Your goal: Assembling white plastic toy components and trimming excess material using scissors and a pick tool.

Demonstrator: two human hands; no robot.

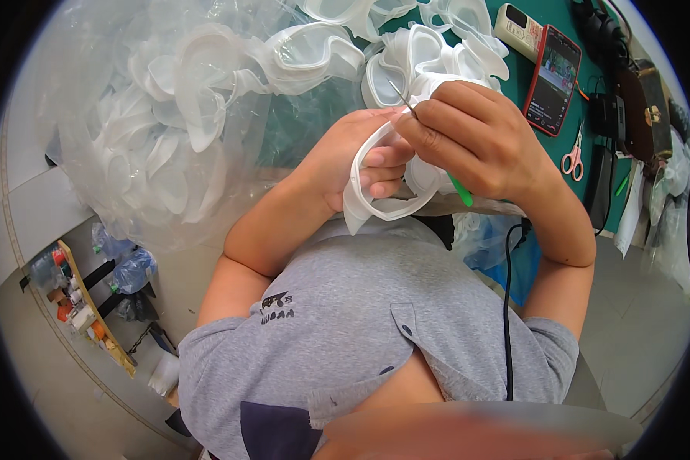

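Observation:
My left hand (353,153) is closed on a white, soft-looking goggle frame (356,201), its fingers through the opening. The frame hangs down from the hand in a loop, with a wider flap at its lower left. My right hand (468,138) grips a thin tool with a green handle (460,192) and a slim pointed metal tip (399,96). The tip emerges by the thumb and forefinger, close to the frame's upper edge. Whether it touches the frame is hidden by my fingers. Just beyond both hands lie more white goggle frames (414,54) in a heap.
A large clear plastic bag (184,115) full of similar white pieces covers the left side of the green table (590,172). On the right are a red-cased phone (553,80), pink-handled scissors (573,162) and a pale boxy device (518,32). A black cable (509,322) hangs before my shirt.

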